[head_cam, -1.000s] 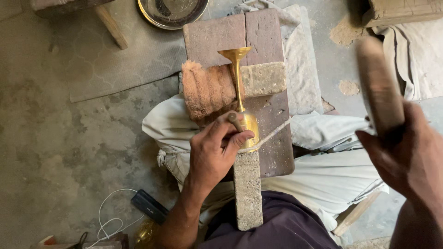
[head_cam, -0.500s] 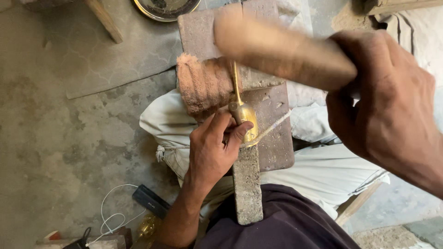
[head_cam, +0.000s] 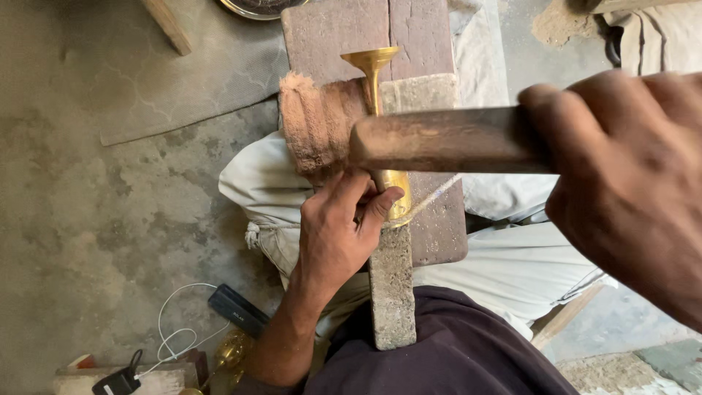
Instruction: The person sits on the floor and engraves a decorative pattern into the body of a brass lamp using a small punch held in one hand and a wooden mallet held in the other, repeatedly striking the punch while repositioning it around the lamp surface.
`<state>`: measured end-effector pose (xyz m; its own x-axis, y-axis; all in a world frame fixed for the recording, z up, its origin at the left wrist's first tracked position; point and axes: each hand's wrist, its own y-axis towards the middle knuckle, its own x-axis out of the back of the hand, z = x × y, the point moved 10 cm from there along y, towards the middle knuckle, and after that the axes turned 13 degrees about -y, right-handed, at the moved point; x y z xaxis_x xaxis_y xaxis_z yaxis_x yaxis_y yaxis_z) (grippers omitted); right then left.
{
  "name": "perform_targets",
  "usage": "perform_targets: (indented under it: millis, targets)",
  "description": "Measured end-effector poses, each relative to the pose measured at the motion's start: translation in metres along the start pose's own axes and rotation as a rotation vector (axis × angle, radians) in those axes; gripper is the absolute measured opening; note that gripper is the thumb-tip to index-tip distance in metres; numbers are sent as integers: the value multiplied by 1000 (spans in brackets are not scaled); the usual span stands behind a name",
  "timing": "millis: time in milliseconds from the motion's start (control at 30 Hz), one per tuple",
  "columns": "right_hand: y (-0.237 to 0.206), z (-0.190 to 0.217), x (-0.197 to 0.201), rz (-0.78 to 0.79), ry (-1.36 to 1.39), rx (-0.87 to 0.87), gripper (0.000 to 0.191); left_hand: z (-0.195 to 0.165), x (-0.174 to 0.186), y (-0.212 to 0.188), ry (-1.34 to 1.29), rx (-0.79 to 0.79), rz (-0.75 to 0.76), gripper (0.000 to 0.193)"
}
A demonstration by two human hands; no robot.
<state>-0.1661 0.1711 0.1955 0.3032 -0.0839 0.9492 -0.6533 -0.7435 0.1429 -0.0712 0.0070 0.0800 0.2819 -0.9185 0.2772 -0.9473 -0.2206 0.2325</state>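
My left hand (head_cam: 340, 230) grips the round bowl end of a shiny brass goblet (head_cam: 374, 77) that lies on a long grey stone bar (head_cam: 393, 292), its flared foot pointing away from me. My right hand (head_cam: 621, 183), large and close to the camera, holds a thick wooden mallet handle (head_cam: 439, 139) level above the goblet, crossing over its stem. A worn brown cloth pad (head_cam: 314, 124) sits left of the stem. The bar rests on a reddish wooden board (head_cam: 439, 227).
White cloth (head_cam: 252, 183) covers my legs under the board. On the concrete floor at lower left lie a dark flat box (head_cam: 238, 311), a white cable (head_cam: 175, 336) and another brass piece (head_cam: 230, 350). A metal dish rim (head_cam: 259, 7) shows at the top.
My right hand has swung the wooden mallet from raised at the right down and across over the goblet. The left hand keeps its grip on the goblet's bowl.
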Motion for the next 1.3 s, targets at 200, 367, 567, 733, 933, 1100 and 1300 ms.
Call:
perform_targets:
  millis: [200,367,567,733,933,1100,1300]
  targets:
    - [-16,-6,-21,90,-115,38,51,-8,0,4,0,10,-4,26]
    - [-36,-38,-41,54,28,-24,55,-10,-15,13,-104,54,74,28]
    - [-44,-70,-54,-10,382,-228,49,-15,-39,27,62,3,259,36]
    - [-43,-75,-72,75,927,-487,52,-18,-38,28,92,-46,273,39]
    - [-32,-62,-63,-43,613,-260,45,-17,-42,27,121,-41,289,37]
    - [-33,-39,-63,-16,12,29,38,-18,-46,28,125,-47,294,39]
    - [-43,-61,-69,85,508,-213,48,-18,-46,29,126,-31,301,32]
